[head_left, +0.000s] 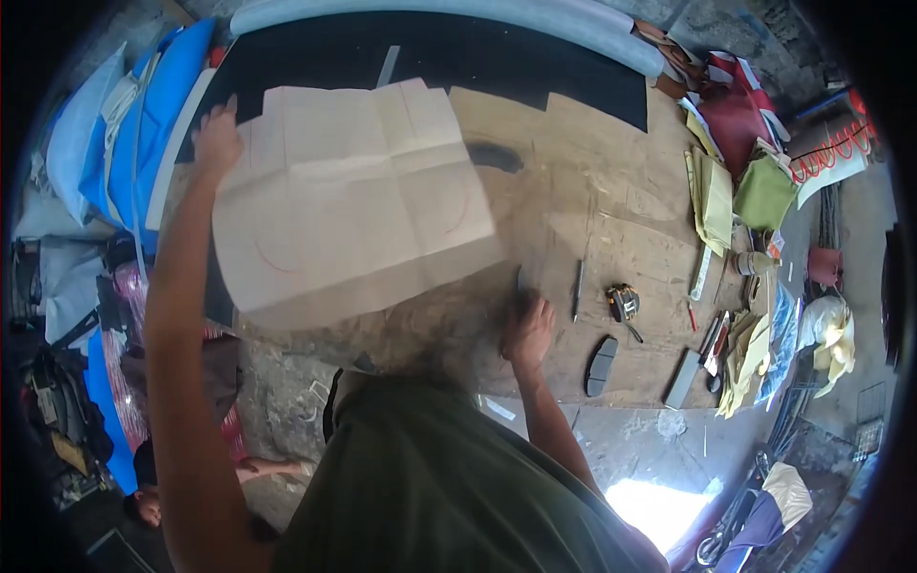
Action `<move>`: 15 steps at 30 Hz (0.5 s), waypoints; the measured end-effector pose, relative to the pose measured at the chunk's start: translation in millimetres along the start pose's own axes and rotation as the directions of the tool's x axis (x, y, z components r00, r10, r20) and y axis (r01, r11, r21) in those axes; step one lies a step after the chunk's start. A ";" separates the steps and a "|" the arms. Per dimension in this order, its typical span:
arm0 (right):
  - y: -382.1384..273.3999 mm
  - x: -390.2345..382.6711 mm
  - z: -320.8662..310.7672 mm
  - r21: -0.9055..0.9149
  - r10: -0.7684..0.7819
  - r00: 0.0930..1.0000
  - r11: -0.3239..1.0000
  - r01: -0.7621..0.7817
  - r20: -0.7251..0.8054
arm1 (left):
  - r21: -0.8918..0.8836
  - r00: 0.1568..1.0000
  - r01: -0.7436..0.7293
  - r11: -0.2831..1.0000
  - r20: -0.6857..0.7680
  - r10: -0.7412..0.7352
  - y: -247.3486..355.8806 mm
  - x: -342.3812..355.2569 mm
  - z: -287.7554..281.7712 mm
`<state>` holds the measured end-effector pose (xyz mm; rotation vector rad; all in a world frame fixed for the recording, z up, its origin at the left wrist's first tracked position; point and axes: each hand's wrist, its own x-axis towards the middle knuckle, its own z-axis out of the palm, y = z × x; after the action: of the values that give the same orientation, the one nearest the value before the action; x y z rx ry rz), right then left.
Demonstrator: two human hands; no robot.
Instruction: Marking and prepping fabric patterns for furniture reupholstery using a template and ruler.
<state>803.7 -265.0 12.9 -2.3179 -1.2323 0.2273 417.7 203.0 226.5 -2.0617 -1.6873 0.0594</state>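
A large creased sheet of pale paper [353, 191], cut to a pattern shape with red curved lines, lies over the left part of the work table and partly over black material [535, 67]. My left hand [218, 141] is at the sheet's far left edge, fingers apart, by the black material. At the table's near edge, my right hand [528, 329] is closed, with a small dark thing rising from it that is too blurred to name. To its right lie a dark pen [578, 290], a tape measure [624, 303] and a dark curved block [601, 367].
A pale blue roll [458, 24] lies along the far edge. Folded yellowish cloth [710, 201], a grey oblong block [682, 379] and a jar [755, 264] sit at the right. Blue bundles [172, 115] stand left. Another person [143, 497] is low at left.
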 end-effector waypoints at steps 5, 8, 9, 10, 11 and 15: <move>23.2 10.2 16.5 -0.097 0.047 0.993 0.995 -0.037 0.108 | -0.406 0.985 -0.171 0.898 -0.070 0.156 129.7 -99.0 11.4; 35.4 11.7 25.5 -0.054 0.000 0.995 0.999 0.006 0.100 | -0.486 0.943 -0.148 0.861 0.192 0.271 218.5 -205.8 19.3; 36.2 11.9 27.5 -0.027 -0.032 0.995 0.999 0.035 0.095 | -0.518 0.893 -0.099 0.850 0.330 0.305 236.1 -235.0 26.9; 37.7 12.3 26.1 -0.007 -0.051 0.996 0.999 0.051 0.080 | -0.616 0.901 -0.111 0.780 0.269 0.340 255.5 -265.4 32.3; 38.1 12.0 24.4 -0.016 -0.045 0.996 0.999 0.046 0.078 | -0.626 0.889 -0.120 0.770 0.277 0.364 270.9 -286.2 28.8; 33.7 4.7 11.3 0.128 -0.010 0.993 0.992 -0.005 0.117 | -0.641 0.916 -0.224 0.734 0.118 0.382 274.5 -348.0 43.3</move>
<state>826.9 -272.9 -13.4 -2.2193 -1.2384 0.4355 570.6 -144.3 -6.5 -2.9307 -1.6197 -0.1685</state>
